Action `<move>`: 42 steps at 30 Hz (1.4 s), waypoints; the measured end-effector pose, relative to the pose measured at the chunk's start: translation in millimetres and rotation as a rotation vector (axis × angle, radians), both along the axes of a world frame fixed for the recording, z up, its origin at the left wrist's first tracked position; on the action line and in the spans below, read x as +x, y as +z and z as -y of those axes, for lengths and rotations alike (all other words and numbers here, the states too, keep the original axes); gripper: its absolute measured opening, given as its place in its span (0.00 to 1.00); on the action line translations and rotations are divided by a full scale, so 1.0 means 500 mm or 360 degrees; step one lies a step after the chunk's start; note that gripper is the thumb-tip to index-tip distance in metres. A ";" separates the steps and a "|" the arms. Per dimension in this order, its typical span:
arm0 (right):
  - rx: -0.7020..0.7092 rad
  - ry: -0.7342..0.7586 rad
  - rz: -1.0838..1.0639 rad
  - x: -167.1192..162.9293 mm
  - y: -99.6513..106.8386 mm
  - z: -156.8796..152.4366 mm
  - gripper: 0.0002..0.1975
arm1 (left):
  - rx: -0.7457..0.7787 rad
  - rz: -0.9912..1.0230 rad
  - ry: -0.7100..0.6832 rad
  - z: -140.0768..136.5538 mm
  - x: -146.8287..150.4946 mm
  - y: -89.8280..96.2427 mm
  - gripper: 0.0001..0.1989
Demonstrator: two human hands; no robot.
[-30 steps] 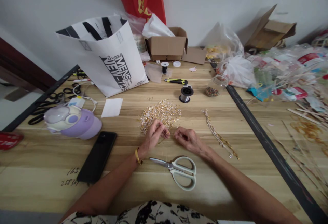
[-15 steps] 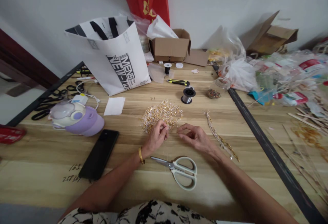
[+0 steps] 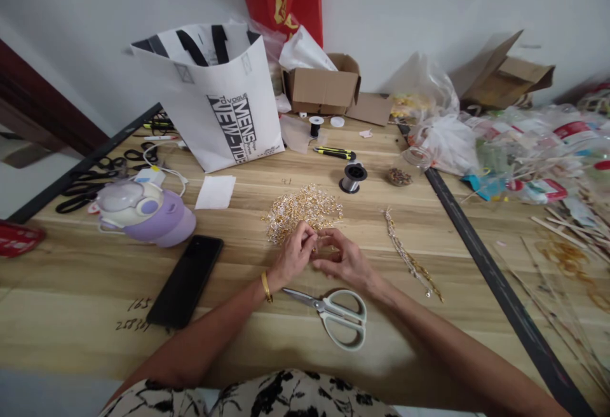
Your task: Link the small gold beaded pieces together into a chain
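My left hand [image 3: 296, 252] is pinched at the near edge of a pile of small gold and clear beads [image 3: 305, 204]. A tiny gold piece shows by its fingertips, too small to name. My right hand [image 3: 345, 257] curves in from the right, thumb and forefinger apart, with the forefinger close to or touching the left fingertips. Just below both hands lie scissors [image 3: 328, 307] with pale handles, blades pointing left. To the right, strands of silver and gold beads [image 3: 410, 258] rest on the wooden table [image 3: 257, 353].
Behind the pile stand a spool of silvery wire [image 3: 352, 178], a black thread spool [image 3: 315, 126] and a yellow-black cutter [image 3: 334, 152]. A black phone [image 3: 187, 282], purple bottle [image 3: 155, 213] and white bag [image 3: 223, 105] are left. Plastic bottles [image 3: 543, 143] crowd the right.
My right hand has moved left to meet the left hand, and its thumb and forefinger have spread apart. My left hand remains pinched in nearly the same place. The view has shifted slightly.
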State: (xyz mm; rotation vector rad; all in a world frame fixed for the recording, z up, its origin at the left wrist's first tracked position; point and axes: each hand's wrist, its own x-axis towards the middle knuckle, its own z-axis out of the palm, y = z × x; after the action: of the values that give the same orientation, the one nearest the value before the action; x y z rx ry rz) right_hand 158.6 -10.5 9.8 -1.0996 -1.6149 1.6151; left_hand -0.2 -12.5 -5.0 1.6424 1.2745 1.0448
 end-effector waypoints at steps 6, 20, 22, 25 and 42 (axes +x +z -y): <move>0.0017 0.0001 0.0080 -0.012 -0.020 -0.003 0.20 | 0.0056 -0.0044 0.0047 0.002 -0.002 0.006 0.07; 0.0738 0.0030 0.0499 0.026 -0.014 -0.022 0.07 | 0.0052 -0.0074 0.0018 -0.002 -0.003 -0.001 0.07; 0.0771 0.0021 0.0470 0.026 -0.020 -0.018 0.06 | 0.0055 -0.0042 0.0070 -0.006 -0.003 0.002 0.07; 0.0836 0.0002 0.0432 0.026 -0.029 -0.013 0.06 | -0.0091 0.0199 0.0080 -0.012 -0.004 0.008 0.08; 0.1355 -0.0017 0.0362 0.042 -0.060 -0.015 0.06 | -0.0506 0.0663 -0.0019 -0.018 0.007 0.015 0.13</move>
State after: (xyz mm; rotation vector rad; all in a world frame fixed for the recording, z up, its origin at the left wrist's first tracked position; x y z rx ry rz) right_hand 179.7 -3.0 -20.3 -0.8223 -2.1256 0.6452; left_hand 3.1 -3.6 2.5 1.1214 1.0825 1.0481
